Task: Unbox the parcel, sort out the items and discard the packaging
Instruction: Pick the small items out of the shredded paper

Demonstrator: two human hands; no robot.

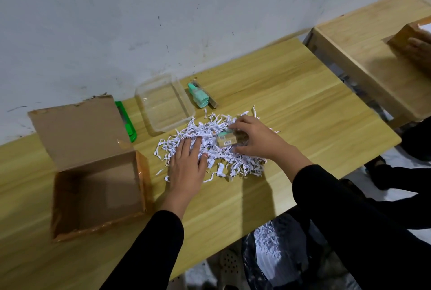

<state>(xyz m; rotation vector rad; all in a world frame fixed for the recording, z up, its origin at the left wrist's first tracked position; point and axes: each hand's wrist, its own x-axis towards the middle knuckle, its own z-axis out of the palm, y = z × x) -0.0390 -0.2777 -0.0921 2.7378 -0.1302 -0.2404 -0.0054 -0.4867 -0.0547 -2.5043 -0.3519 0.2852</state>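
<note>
An open cardboard box stands empty on the wooden table at the left, its lid flap leaning back. A pile of white shredded paper lies in the middle. My left hand rests flat on the pile's near left part, fingers spread. My right hand grips a small tan packet with a barcode on top of the shreds. Behind the pile sit a clear plastic tray and a mint-green item in a clear pack.
A green utility knife lies between the box lid and the tray, near the wall. A black bag holding shredded paper sits below the table's near edge. Another person's hand holds a box on a second table at the right.
</note>
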